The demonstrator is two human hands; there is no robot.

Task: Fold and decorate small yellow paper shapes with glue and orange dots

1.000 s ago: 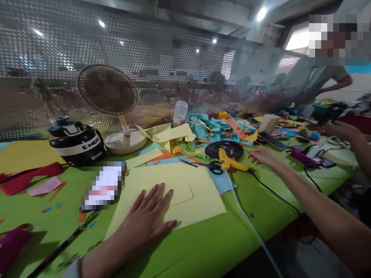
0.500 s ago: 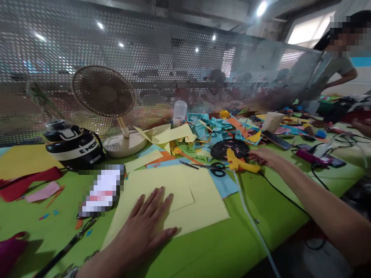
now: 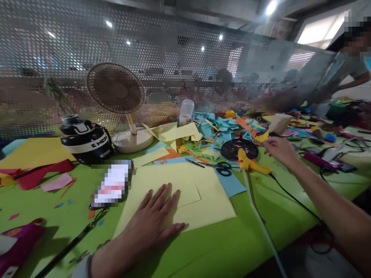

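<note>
My left hand (image 3: pixel 160 210) lies flat with its fingers spread on pale yellow paper sheets (image 3: pixel 211 204), a smaller sheet on top of larger ones. My right hand (image 3: pixel 280 150) is held past the yellow glue gun (image 3: pixel 252 165), fingers pinched together; whatever is between the fingertips is too small to make out. The glue gun rests with its nozzle by a round black dish (image 3: pixel 227 148) holding pink bits, and a long whitish glue stick (image 3: pixel 262 222) trails from it towards me. Black-handled scissors (image 3: pixel 223 168) lie between the dish and the yellow sheets.
A pixelated phone (image 3: pixel 113 183) on a black strap lies left of the sheets. Behind stand a black jug (image 3: pixel 85 143), a fan (image 3: pixel 116 88) and a clear-topped bottle (image 3: pixel 186 112). Blue paper scraps (image 3: pixel 216 127) are heaped near a mesh partition (image 3: pixel 162 46). A person (image 3: pixel 352 65) is at far right.
My right hand has moved slightly up and to the right, away from the glue gun and dish. My left hand stays flat on the paper. The whole view has shifted a little.
</note>
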